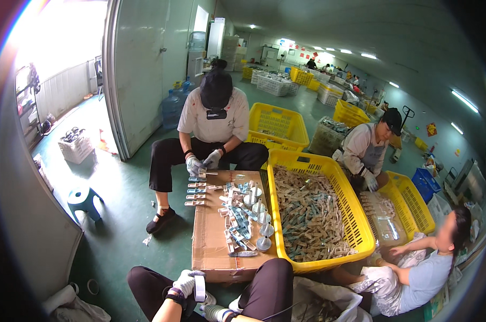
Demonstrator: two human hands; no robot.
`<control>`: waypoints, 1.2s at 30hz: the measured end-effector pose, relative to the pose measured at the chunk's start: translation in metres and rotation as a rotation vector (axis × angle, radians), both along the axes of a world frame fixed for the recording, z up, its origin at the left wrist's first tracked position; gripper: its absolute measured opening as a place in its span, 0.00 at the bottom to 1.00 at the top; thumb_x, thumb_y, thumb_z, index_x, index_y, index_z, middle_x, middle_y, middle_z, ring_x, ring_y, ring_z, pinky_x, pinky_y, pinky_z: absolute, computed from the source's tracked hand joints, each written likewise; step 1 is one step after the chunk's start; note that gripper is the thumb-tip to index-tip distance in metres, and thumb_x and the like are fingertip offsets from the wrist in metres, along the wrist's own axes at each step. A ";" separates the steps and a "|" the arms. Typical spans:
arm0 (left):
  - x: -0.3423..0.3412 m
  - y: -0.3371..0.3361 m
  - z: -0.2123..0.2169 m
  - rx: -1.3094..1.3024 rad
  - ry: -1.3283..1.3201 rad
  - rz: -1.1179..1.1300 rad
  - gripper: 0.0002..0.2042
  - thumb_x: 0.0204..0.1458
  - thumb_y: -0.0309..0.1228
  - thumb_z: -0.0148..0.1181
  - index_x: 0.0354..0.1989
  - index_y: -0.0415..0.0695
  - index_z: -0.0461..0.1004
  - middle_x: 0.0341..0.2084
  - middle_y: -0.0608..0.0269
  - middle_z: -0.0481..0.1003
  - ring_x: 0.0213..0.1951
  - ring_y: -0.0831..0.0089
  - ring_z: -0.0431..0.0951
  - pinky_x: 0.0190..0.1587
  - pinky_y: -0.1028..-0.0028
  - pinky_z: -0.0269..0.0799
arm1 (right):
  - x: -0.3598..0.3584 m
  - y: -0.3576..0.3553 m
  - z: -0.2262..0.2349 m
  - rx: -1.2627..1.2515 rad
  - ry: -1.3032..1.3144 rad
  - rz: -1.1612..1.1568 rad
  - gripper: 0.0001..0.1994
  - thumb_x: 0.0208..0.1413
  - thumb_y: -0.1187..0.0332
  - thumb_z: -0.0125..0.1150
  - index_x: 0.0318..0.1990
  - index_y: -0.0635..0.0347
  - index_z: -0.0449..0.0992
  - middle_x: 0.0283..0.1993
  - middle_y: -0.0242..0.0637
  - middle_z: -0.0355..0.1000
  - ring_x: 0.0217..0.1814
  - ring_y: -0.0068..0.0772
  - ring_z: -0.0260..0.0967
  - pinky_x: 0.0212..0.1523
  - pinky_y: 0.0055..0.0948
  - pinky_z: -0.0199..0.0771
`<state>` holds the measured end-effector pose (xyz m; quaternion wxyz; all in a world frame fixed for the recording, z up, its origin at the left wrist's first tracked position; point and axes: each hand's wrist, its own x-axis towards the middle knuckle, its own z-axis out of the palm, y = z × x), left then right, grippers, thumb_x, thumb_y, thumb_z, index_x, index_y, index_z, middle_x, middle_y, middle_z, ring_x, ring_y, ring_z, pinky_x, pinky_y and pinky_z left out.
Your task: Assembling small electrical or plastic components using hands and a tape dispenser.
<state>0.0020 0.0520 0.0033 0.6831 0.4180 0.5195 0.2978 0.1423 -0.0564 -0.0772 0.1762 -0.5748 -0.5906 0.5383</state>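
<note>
My left hand [185, 282], in a pale knit glove, closes around a roll of tape [199, 288] between my knees. Low beside it is my gloved right hand [216, 312], its fingers partly hidden; what it touches cannot be made out. In front of my knees stands a cardboard box [211, 251]. Loose clothes pegs [242, 221] in blue, pink and white lie heaped on its top, beside several round, clear-looking pieces [263, 243]. More pegs [196, 196] line its left edge, where a co-worker's gloved hands [204, 162] handle small pieces.
A large yellow crate [363, 244] full of pegs stands right of the box. Two more people sit at the right, one beside a second peg-covered box [385, 220]. A white sack [329, 300] lies near my right knee. A blue stool [83, 201] stands at the left.
</note>
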 end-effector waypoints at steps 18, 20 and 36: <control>-0.017 -0.003 0.008 0.116 0.152 -0.067 0.10 0.47 0.19 0.59 0.36 0.44 0.81 0.31 0.63 0.77 0.37 0.69 0.77 0.40 0.72 0.73 | 0.108 0.090 0.211 0.518 -0.523 0.429 0.09 0.54 0.64 0.55 0.32 0.61 0.76 0.35 0.47 0.73 0.39 0.49 0.74 0.39 0.44 0.75; -0.016 0.003 -0.008 0.057 0.081 -0.050 0.09 0.47 0.18 0.59 0.35 0.43 0.82 0.28 0.64 0.77 0.32 0.72 0.76 0.36 0.73 0.73 | 0.126 0.114 0.195 0.367 -0.549 0.163 0.11 0.50 0.62 0.58 0.32 0.61 0.80 0.33 0.51 0.77 0.40 0.50 0.75 0.43 0.43 0.74; -0.026 0.005 -0.023 -0.132 -0.246 -0.005 0.09 0.48 0.21 0.63 0.39 0.42 0.79 0.30 0.66 0.78 0.28 0.76 0.76 0.31 0.75 0.72 | 0.111 0.162 0.136 0.287 -1.244 0.193 0.11 0.52 0.63 0.56 0.39 0.53 0.80 0.38 0.42 0.80 0.43 0.42 0.79 0.41 0.42 0.76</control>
